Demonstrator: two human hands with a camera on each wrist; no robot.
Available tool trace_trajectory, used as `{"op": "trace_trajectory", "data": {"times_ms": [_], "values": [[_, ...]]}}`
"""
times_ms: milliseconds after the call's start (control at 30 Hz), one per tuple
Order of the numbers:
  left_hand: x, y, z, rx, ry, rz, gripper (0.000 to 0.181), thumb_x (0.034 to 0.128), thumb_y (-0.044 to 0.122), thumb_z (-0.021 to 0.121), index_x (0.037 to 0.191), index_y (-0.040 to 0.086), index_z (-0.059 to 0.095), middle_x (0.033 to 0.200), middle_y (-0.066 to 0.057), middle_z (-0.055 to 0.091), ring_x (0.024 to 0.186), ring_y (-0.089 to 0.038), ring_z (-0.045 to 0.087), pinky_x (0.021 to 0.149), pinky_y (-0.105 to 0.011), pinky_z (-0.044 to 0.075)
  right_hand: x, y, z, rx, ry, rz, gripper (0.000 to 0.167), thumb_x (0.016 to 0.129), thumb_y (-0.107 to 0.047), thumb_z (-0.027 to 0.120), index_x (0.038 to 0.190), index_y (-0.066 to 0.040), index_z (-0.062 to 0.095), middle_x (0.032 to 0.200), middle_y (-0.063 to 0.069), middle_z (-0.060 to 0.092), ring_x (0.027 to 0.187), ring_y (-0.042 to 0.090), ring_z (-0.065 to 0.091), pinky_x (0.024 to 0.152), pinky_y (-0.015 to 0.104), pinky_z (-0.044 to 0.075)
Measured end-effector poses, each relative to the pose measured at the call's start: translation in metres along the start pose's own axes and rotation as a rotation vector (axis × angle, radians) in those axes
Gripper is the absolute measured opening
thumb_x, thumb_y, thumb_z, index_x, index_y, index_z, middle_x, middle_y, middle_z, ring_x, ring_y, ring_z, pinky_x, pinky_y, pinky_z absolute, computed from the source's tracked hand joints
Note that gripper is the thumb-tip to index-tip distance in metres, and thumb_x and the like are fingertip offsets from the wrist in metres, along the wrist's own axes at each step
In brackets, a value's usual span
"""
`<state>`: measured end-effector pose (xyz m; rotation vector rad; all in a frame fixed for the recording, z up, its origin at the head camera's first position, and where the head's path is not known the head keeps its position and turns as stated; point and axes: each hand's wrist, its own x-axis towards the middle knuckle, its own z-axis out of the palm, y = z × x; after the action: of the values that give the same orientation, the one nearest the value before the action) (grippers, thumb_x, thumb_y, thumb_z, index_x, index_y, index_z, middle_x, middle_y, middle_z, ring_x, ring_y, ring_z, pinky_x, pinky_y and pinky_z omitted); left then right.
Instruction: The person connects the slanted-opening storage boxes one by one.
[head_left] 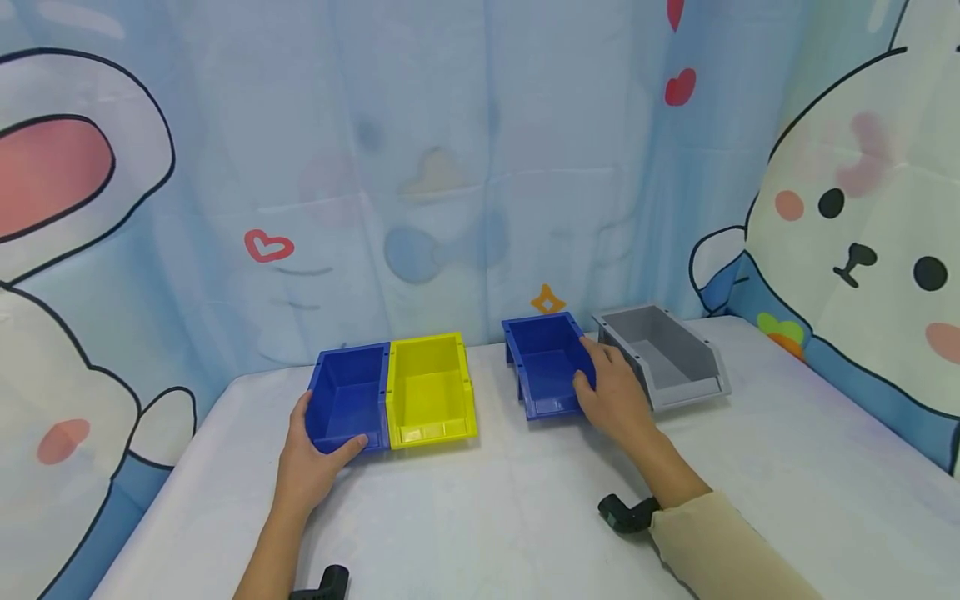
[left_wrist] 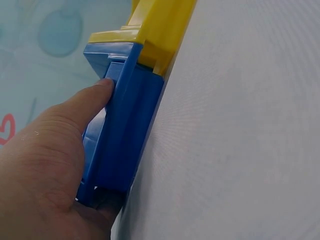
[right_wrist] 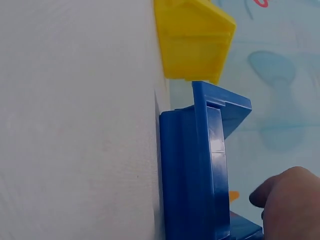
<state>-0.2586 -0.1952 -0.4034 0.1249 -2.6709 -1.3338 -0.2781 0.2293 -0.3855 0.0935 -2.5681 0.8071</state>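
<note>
On the left, my left hand [head_left: 311, 467] grips a blue plastic bin [head_left: 348, 396], its thumb [left_wrist: 97, 97] on the front rim and its fingers along the left side. A yellow bin [head_left: 430, 392] stands against that bin's right side. Farther right, my right hand [head_left: 617, 392] holds a second blue bin [head_left: 546, 367] by its right wall, with the thumb over the inside. Part of this hand's grip is hidden in the right wrist view. A grey bin [head_left: 663, 354] stands just right of that hand, angled outward.
The bins stand on a white-covered table [head_left: 480, 517], near its back edge. Behind hangs a light blue curtain [head_left: 450, 208] with cartoon prints. A gap separates the yellow bin from the second blue bin. Black devices [head_left: 628, 512] sit at both wrists.
</note>
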Motion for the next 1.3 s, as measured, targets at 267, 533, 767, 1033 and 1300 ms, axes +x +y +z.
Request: {"op": "trace_trajectory", "data": {"times_ms": [267,533,767,1033,1300], "values": [[-0.001,0.001,0.000,-0.003,-0.001,0.003,0.115,0.0886,0.041,0.080,0.168,0.021,-0.001,0.172,-0.023,0.016,0.155,-0.050,0.020,0.124,-0.069,0.021,0.002,0.012,0.000,0.094,-0.033,0.138,0.058,0.103,-0.016,0.035,0.159,0.001,0.034,0.153,0.032,0.047,0.141,0.052,0.045,0.113,0.067,0.039],[-0.001,0.001,-0.001,0.008,0.000,-0.001,0.115,0.0889,0.041,0.080,0.168,0.022,-0.001,0.172,-0.023,0.015,0.155,-0.050,0.019,0.123,-0.070,0.020,0.003,0.019,0.000,0.221,-0.046,0.180,0.058,0.102,-0.017,0.039,0.160,-0.009,0.037,0.152,0.028,0.050,0.120,0.044,0.061,0.095,0.057,0.051],[-0.001,0.002,0.000,0.008,-0.001,-0.001,0.114,0.0889,0.040,0.080,0.168,0.021,-0.001,0.172,-0.024,0.015,0.155,-0.051,0.019,0.123,-0.070,0.020,0.002,0.026,-0.002,0.339,-0.053,0.235,0.058,0.102,-0.020,0.046,0.160,-0.014,0.040,0.150,0.026,0.052,0.129,0.044,0.055,0.105,0.060,0.047],[-0.001,0.001,0.000,0.008,-0.002,0.000,0.115,0.0887,0.040,0.080,0.168,0.021,-0.001,0.172,-0.024,0.015,0.155,-0.050,0.019,0.123,-0.070,0.021,0.001,0.028,-0.002,0.364,-0.032,0.231,0.057,0.101,-0.020,0.049,0.157,-0.016,0.044,0.146,0.025,0.057,0.126,0.042,0.057,0.103,0.056,0.048],[-0.001,0.001,0.000,0.006,0.001,-0.001,0.115,0.0886,0.039,0.080,0.168,0.021,-0.001,0.172,-0.023,0.015,0.155,-0.050,0.019,0.123,-0.070,0.020,0.000,0.026,-0.002,0.403,-0.014,0.230,0.056,0.100,-0.017,0.051,0.156,-0.015,0.046,0.144,0.026,0.057,0.129,0.041,0.055,0.102,0.051,0.048]]}}
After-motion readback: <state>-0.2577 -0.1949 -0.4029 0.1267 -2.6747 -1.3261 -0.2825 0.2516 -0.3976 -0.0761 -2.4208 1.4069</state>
